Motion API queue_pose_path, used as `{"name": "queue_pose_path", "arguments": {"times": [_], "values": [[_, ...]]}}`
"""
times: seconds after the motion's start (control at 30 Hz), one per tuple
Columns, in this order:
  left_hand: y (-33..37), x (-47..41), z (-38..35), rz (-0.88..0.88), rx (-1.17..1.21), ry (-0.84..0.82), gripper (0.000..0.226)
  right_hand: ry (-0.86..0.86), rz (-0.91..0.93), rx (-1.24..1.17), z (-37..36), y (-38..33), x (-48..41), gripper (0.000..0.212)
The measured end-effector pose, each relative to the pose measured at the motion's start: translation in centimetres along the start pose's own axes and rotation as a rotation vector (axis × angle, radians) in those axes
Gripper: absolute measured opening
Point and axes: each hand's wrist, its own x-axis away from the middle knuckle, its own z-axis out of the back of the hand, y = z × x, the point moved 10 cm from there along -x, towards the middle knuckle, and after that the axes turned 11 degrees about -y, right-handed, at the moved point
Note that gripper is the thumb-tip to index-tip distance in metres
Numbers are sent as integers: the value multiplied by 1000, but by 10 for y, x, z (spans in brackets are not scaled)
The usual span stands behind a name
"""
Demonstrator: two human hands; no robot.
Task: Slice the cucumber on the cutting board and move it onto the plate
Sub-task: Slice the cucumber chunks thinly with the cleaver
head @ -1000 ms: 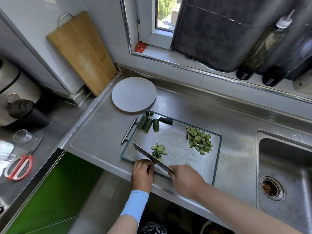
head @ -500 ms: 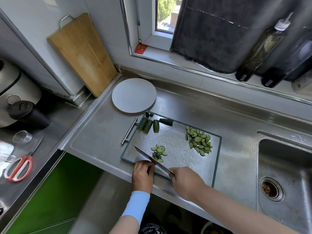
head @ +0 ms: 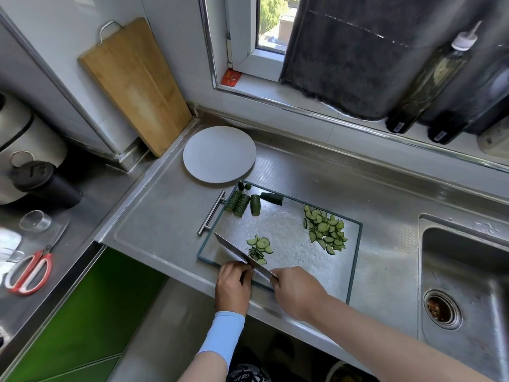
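1. Cucumber chunks (head: 242, 204), stubby, dark-skinned and ridged, lie in a row at the far left corner of the cutting board (head: 286, 224). The board is a rectangular slab with a glossy, pebbled face, a dark rim and a steel bar handle.
2. At far left, red-handled scissors (head: 27, 271) lie flat on a lower steel surface.
3. A wooden board (head: 135, 84) with a wire loop leans against the wall.
4. A round, flat, matte white plate (head: 219, 154) sits on the brushed steel tabletop (head: 154, 224), just behind the cutting board.
5. The left hand (head: 234, 286) rests at the board's near edge, knuckles against the blade. Its grip is curled, and I cannot tell what lies under it.
6. The knife (head: 237, 250), a broad steel blade, slants across the near left corner.
7. A small heap (head: 260, 248) of thin half-moon slices lies just beyond the blade.
8. The right hand (head: 296, 295) has its grip closed round the knife's handle, which is hidden in the fist.
9. A larger heap (head: 326, 232) of slices lies toward the board's right edge.
10. A steel sink (head: 465, 260) is sunk into the tabletop at right.
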Motion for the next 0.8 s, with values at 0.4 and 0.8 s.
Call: {"name": "queue_pose_path", "arguments": {"times": [0.4, 0.8], "values": [[0, -1, -2, 2, -7, -25, 16, 10, 69, -53, 9, -21, -8, 19], [10, -44, -14, 149, -20, -168, 9, 77, -43, -193, 51, 58, 5, 35]]}}
